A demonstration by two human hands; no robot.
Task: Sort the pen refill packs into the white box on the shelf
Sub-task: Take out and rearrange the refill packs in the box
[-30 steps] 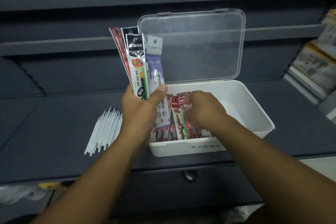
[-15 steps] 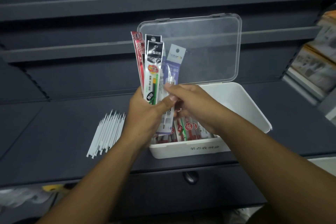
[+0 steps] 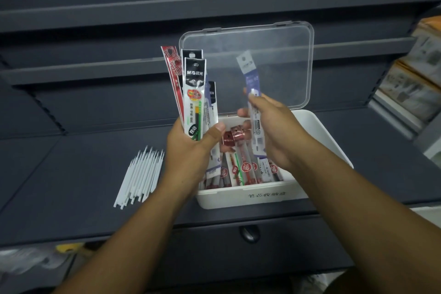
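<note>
The white box sits on the dark shelf with its clear lid propped open behind it. Several red and white refill packs lie in its left half. My left hand grips an upright bundle of refill packs, black, white and red, just left of the box. My right hand pinches a single purple-and-white refill pack and holds it upright above the box, apart from the bundle.
A row of loose white refill tubes lies on the shelf left of the box. Stacked printed cartons stand at the right edge. A drawer front with a round pull is below the shelf.
My right hand left the packs in the box, reached the bundle, took the purple-and-white pack from it and drew it away to the right, over the box.
</note>
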